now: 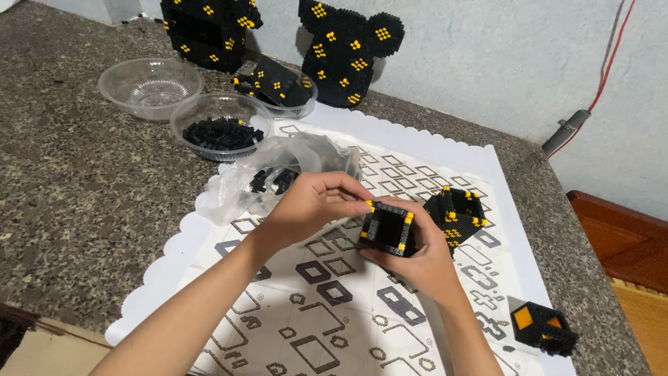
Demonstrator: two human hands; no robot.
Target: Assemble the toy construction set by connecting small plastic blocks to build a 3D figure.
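Observation:
A small hollow cube of black bricks with yellow corner studs [387, 228] sits in my right hand [424, 261], which cups it from below and the right. My left hand [313, 203] reaches over from the left, its fingertips pinching the cube's top left corner. Both hands hover over a white printed sheet of brick outlines [327, 306]. A second, similar black and yellow cube [459, 212] rests on the sheet just right of my hands.
A clear plastic bag with black bricks [278, 177] lies behind my left hand. Three clear bowls stand at the back left: one empty [149, 87], one with black bricks [221, 129], one with a built panel [278, 83]. Tall black-yellow builds [348, 49] lean against the wall. A small orange-faced block [544, 326] lies front right.

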